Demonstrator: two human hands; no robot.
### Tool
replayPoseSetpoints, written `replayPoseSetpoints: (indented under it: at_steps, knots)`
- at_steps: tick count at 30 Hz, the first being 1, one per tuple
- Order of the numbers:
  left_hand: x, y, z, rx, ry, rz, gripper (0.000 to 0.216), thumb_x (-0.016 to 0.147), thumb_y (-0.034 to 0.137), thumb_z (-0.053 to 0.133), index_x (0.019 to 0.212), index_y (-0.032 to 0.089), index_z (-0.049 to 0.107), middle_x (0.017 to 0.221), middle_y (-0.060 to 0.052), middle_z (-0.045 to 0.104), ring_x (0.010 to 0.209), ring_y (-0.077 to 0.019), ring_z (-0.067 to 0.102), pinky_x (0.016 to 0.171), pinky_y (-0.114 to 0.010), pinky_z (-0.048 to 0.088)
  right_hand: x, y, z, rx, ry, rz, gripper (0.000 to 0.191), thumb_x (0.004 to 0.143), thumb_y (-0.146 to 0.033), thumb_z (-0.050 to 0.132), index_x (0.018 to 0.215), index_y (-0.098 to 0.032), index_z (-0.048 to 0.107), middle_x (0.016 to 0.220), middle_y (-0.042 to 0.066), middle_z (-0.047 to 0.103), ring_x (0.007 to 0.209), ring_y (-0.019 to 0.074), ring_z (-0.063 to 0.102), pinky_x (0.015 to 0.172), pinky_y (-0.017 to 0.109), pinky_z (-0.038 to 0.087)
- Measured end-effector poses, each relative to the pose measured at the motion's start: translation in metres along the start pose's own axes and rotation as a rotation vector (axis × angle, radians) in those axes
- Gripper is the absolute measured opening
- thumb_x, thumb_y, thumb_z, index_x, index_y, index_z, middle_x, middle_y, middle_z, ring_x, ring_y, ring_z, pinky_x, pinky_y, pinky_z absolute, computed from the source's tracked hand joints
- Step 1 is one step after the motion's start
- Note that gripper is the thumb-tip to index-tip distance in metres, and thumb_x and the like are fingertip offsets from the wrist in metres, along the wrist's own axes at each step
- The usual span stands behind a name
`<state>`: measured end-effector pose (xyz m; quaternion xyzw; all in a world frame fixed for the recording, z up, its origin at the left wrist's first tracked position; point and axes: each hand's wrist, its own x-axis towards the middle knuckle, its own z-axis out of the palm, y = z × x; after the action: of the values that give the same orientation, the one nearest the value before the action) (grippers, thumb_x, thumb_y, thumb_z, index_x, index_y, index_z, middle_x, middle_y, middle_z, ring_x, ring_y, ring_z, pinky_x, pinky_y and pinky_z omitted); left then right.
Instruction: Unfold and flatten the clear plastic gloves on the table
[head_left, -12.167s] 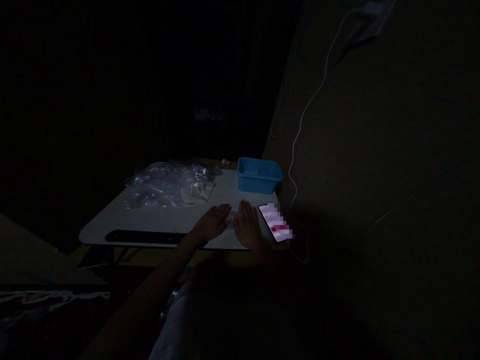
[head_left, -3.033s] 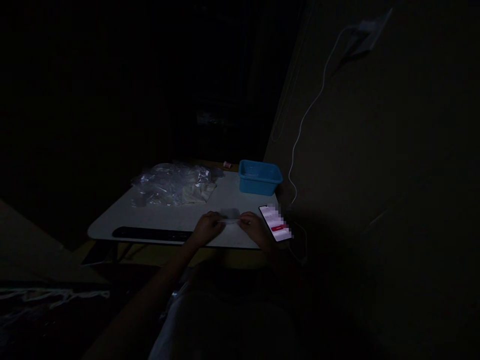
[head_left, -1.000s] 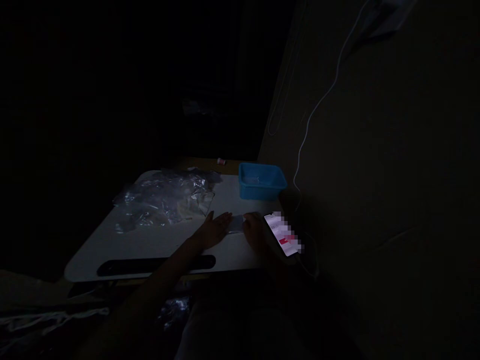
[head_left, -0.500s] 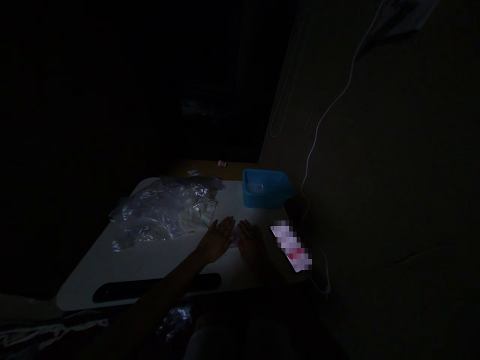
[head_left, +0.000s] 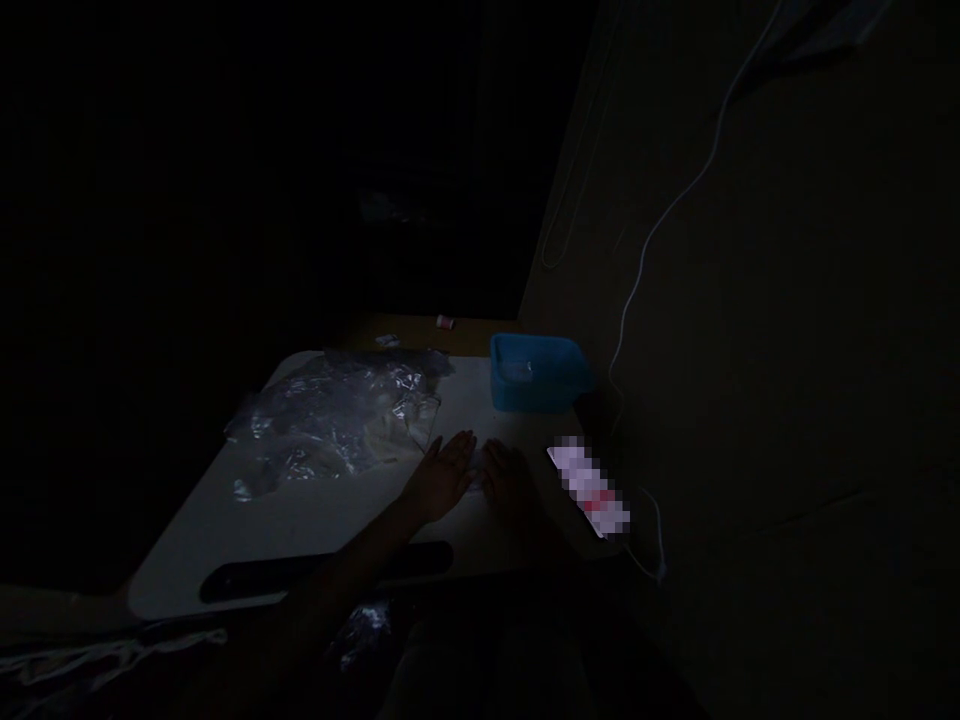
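In dim light, my left hand point(head_left: 442, 475) lies on the white table point(head_left: 330, 535) with its fingers stretched forward. My right hand point(head_left: 506, 480) rests beside it, darker, its fingers also laid out flat. In the narrow gap between them shows a small pale, see-through piece point(head_left: 476, 480), perhaps plastic film; both hands seem to touch its sides, and much of it is hidden. To the left of my left hand spreads a large crumpled clear plastic bag point(head_left: 322, 420) with whitish things inside that I cannot make out.
A blue plastic bin point(head_left: 532, 390) stands at the back right of the table. A lit phone point(head_left: 589, 488) lies right of my right hand, a white cable point(head_left: 641, 255) hanging along the wall. A black slot point(head_left: 247, 580) runs near the front edge. A small spool-like item point(head_left: 445, 322) sits behind.
The view has shifted slightly, so everything appears a little to the right. Both hands stay flat in nearly the same place on the table. The picture is slightly darker.
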<state>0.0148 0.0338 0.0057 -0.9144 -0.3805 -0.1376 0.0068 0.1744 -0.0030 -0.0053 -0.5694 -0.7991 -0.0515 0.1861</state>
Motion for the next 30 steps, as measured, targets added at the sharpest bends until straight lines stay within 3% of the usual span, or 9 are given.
replayPoseSetpoints:
  at_steps: [19,30]
  knots:
    - [0.003,0.003,-0.005,-0.028,-0.022,-0.042,0.049,0.088,0.032,0.025,0.13,0.009,0.034,0.136,-0.015,0.035,0.127,-0.0219,0.03,0.102,-0.044,0.024,-0.001,-0.003,-0.011,-0.001,0.042,-0.024,0.041,0.081,-0.013,0.037,0.121,-0.007,0.046,0.127,0.014,0.047,0.12,0.0215,0.038,0.1,0.038,0.029]
    - [0.003,0.002,-0.002,0.048,0.024,-0.065,0.048,0.088,0.03,0.025,0.13,0.009,0.035,0.135,-0.013,0.038,0.126,-0.0201,0.032,0.102,-0.039,0.027,0.001,-0.003,-0.014,0.005,-0.035,-0.002,0.041,0.083,-0.016,0.038,0.121,-0.006,0.046,0.13,0.014,0.044,0.122,0.0211,0.036,0.101,0.038,0.024]
